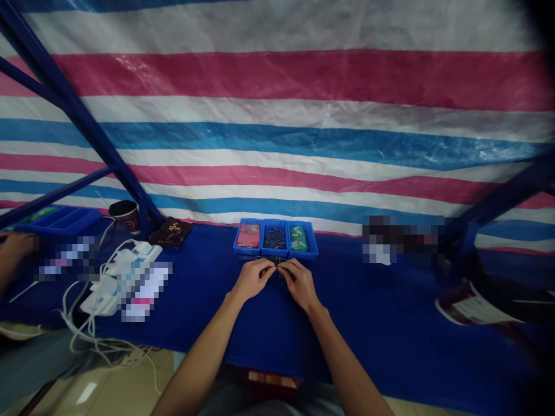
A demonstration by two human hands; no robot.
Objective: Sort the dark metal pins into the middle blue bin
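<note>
My left hand (254,277) and my right hand (299,282) meet over the blue table, fingertips pinched almost together. Whatever they hold is too small to make out. Thin dark and yellowish pieces (278,261) lie loose around the fingertips, partly hidden by them. Just beyond stand three joined blue bins. Red-pink contents with pale bits fill the left bin (236,245). Many thin dark pin-like pieces are heaped in the middle bin (275,252). In the right bin (315,245) there are small white pieces over green.
Left of me lie a white power strip (125,277) with tangled cables, a brown packet (171,232) and a dark cup (125,215). A co-worker's hand (16,249) is at far left near a blue tray (71,221). Another cup (474,303) is at right.
</note>
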